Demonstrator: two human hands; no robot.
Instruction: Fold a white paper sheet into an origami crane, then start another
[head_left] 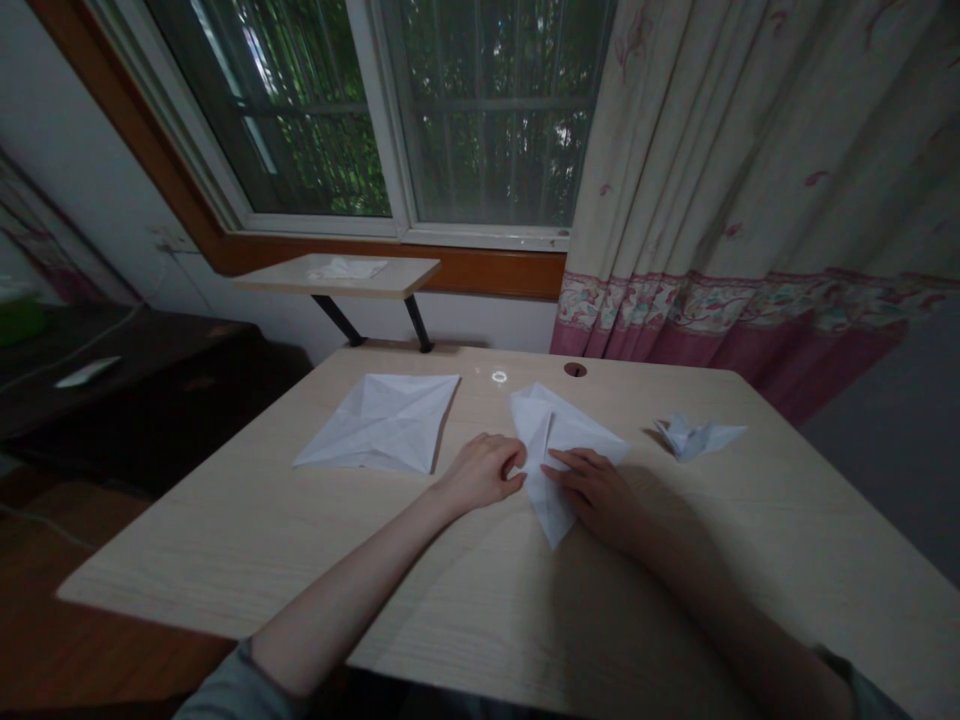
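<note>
A partly folded sheet of white paper lies on the table in front of me, with a folded strip along its left side and a point toward me. My left hand is at its left edge, fingers curled and thumb close below them, closed on that edge. Across the paper's lower right part rests my right hand, its fingers stretched out and lying on the folded layer. To the left is a creased white square sheet, spread flat. A small folded paper crane sits at the right.
The light wooden table has a round cable hole near its back edge. Behind it, a small raised shelf on black legs carries white paper. A window and a curtain stand beyond; a dark cabinet is at left.
</note>
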